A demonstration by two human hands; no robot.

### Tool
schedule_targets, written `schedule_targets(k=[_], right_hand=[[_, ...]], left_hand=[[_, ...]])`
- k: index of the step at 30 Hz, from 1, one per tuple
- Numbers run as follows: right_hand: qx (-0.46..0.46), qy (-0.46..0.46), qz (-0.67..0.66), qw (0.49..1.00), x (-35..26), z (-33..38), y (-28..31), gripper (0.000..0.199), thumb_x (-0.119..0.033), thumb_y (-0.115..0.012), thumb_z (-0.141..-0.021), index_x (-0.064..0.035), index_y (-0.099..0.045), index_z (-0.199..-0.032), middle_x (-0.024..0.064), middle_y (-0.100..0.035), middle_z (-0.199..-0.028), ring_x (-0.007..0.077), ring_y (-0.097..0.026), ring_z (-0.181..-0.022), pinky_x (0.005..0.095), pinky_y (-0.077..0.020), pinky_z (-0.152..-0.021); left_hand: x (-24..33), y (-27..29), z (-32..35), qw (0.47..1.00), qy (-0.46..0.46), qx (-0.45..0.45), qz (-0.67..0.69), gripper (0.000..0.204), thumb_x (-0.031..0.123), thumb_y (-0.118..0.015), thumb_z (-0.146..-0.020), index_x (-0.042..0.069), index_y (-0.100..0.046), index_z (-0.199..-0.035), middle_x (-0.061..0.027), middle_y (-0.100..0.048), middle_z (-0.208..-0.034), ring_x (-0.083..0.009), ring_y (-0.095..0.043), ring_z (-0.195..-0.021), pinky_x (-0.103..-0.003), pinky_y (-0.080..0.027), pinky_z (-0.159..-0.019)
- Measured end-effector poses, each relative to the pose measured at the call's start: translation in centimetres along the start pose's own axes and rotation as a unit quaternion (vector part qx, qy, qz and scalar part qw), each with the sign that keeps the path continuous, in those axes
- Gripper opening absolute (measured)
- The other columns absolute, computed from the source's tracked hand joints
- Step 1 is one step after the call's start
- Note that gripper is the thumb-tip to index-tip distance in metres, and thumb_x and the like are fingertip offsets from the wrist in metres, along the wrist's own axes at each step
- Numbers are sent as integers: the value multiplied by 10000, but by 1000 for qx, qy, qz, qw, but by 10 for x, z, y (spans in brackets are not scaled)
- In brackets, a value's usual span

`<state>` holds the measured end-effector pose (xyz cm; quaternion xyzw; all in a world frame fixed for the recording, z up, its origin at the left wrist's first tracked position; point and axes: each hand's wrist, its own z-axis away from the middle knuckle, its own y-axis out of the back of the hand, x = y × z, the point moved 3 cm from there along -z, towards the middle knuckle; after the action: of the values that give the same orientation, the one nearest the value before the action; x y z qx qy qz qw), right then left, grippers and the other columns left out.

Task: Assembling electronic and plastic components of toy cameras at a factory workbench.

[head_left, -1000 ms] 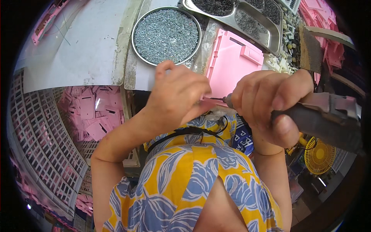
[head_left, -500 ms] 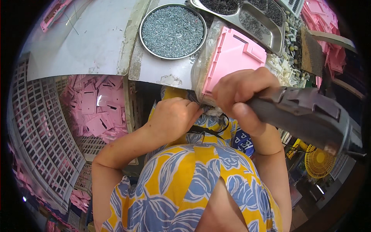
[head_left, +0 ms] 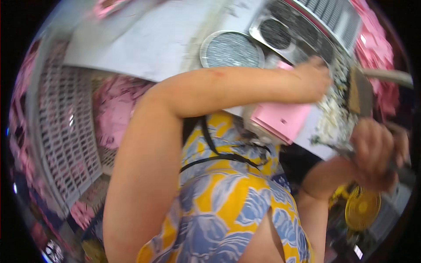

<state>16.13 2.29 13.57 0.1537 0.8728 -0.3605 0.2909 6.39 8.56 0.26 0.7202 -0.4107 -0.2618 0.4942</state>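
Note:
My left arm stretches across the table to the right. My left hand (head_left: 312,79) is over the near edge of a steel tray (head_left: 256,33) of dark screws and the heap of small white parts (head_left: 328,115); blur hides whether its fingers hold anything. Under that forearm lies a pink plastic panel (head_left: 280,119), partly covered, on clear plastic film at the table's front edge. At the right, off the table edge, my right hand (head_left: 375,147) is wrapped round a dark electric screwdriver (head_left: 342,149), its thin end pointing left.
A round steel dish (head_left: 232,51) of silvery screws stands beyond my left forearm. A grey plastic crate (head_left: 66,118) with pink panels (head_left: 120,109) is at the left. More pink parts (head_left: 372,52), a brown block (head_left: 360,94) and a yellow fan (head_left: 362,208) are at the right.
My left hand has gone from the table's front edge far to the right, across the panel. My right hand has moved right and down with the screwdriver, off the panel, which now lies turned.

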Motion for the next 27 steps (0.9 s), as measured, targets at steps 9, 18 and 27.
schedule_targets(k=[9,18,27], right_hand=[[58,47,-25,997,-50,36,17,288,-33,-828,-707,-111,-574,-817,-18,-628,-532,66,-576,-398,195,-475,-409],[0,-42,71,997,14,-5,36,315,-210,-678,-900,-90,-445,-1074,-59,-517,-549,81,-459,-401,222,-401,-435],[161,-27,471,867,1,17,59,857,-250,-728,-862,26,-262,-1526,209,-530,-1268,268,-543,-1160,365,-450,-949]], left_hand=[[31,91,300,765,497,399,91,416,215,-598,-942,-31,-536,-1272,-133,-526,-1292,-239,-485,-1252,-380,-384,-1085],[120,-9,450,58,686,560,461,405,299,-525,-1004,38,-523,-1313,-137,-610,-1201,-292,-637,-964,-405,-573,-774],[-269,126,237,790,495,235,-274,347,326,-790,-806,28,-687,-950,-169,-653,-999,-316,-644,-957,-423,-513,-855]])
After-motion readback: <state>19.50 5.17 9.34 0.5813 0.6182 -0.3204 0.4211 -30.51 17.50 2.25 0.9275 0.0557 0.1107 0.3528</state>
